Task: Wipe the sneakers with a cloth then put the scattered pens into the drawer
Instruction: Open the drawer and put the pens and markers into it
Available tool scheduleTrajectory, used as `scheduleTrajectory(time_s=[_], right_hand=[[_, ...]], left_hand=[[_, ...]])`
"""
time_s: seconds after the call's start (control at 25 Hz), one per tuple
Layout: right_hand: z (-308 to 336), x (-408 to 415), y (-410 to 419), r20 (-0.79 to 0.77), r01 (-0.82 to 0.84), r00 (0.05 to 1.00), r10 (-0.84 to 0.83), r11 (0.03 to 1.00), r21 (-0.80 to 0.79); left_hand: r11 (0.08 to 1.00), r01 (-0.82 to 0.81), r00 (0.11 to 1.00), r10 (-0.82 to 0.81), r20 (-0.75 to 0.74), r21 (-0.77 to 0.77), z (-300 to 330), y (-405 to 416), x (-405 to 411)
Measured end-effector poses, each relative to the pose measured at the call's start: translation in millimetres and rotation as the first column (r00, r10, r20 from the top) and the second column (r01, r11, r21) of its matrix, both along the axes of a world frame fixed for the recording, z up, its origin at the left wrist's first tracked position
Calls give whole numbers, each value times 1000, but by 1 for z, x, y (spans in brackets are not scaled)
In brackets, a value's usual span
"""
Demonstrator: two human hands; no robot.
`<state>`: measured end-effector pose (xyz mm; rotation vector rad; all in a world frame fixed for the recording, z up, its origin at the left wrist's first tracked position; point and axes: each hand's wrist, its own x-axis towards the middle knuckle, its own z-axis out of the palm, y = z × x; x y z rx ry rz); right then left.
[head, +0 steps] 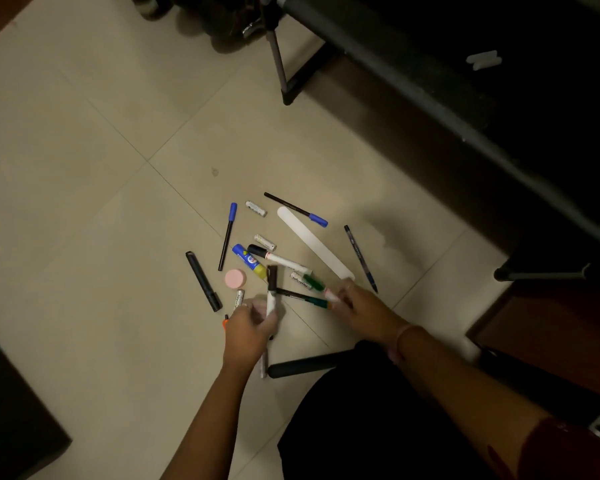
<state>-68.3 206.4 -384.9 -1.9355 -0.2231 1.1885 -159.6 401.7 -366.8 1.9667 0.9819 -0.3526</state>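
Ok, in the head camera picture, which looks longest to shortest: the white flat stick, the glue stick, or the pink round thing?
1. White flat stick, plainly longest.
2. Glue stick, much shorter.
3. Pink round thing, smallest.
All lie close together on the floor, so nearness barely matters.

Only semi-legible print: "Hexbright"-like lettering on the white marker (pixel 300 280) beside the green one. Print on glue stick (pixel 249 260) and batteries (pixel 256 208) is too blurred.
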Motion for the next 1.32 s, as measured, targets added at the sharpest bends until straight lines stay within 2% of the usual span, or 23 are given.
scheduleTrajectory(time_s=[0.04,0.08,0.16,0.2,0.24,0.32,0.4,0.48,0.56,0.64,0.68,0.72,0.8,0.88,0.96,1.08,1.16,1.24,1.32], right_hand=[[3,4,7,-111,222,970,-216,973,53],[6,8,14,-227,390,902,-367,919,63],[11,13,27,-411,563,766,-495,825,56],[11,15,31,-460,591,731,-504,805,58],[12,15,33,-478,571,737,-478,818,63],[15,10,36,-486,452,803,-345,885,117],[16,5,39,-465,435,822,-329,889,140],[18,6,40,-411,526,792,-451,846,85],[16,10,37,-324,520,805,-497,854,-18],[14,14,33,-294,498,816,-498,864,-80],[13,14,31,-302,519,799,-520,850,-91],[12,15,31,-312,545,778,-545,833,-98],[8,14,31,-312,563,763,-565,820,-108],[4,10,31,-329,566,756,-565,818,-104],[3,6,31,-371,571,744,-555,817,-77],[2,3,33,-390,557,745,-542,826,-85],[3,4,34,-404,572,723,-560,814,-105],[5,5,34,-447,622,669,-594,776,-99],[8,8,36,-468,653,641,-609,753,-85]], left_hand=[[980,-160,986,165,34,-122,3,-4,1],[925,-286,951,305,41,-252,5,-9,4],[812,-406,894,449,3,-420,10,-19,10],[791,-408,891,454,-9,-456,11,-24,13],[787,-383,901,433,-10,-483,12,-31,16],[806,-278,936,349,40,-522,16,-47,21],[867,-118,973,198,116,-485,20,-58,23],[883,-10,983,96,159,-470,17,-59,17],[899,-130,974,196,116,-419,11,-46,5],[914,-373,919,388,74,-158,-3,-19,-9],[882,-470,879,469,83,-2,-11,-1,-16],[840,-530,848,524,82,117,-18,19,-20],[802,-555,825,564,28,218,-31,57,-19],[847,-489,857,511,-65,211,-43,83,-10],[916,-345,912,379,-158,205,-51,94,1],[948,-214,935,269,-232,237,-63,101,8],[943,-254,934,297,-200,214,-62,101,9],[890,-434,891,447,-76,142,-52,95,11],[791,-603,793,609,34,-107,-33,74,15]])
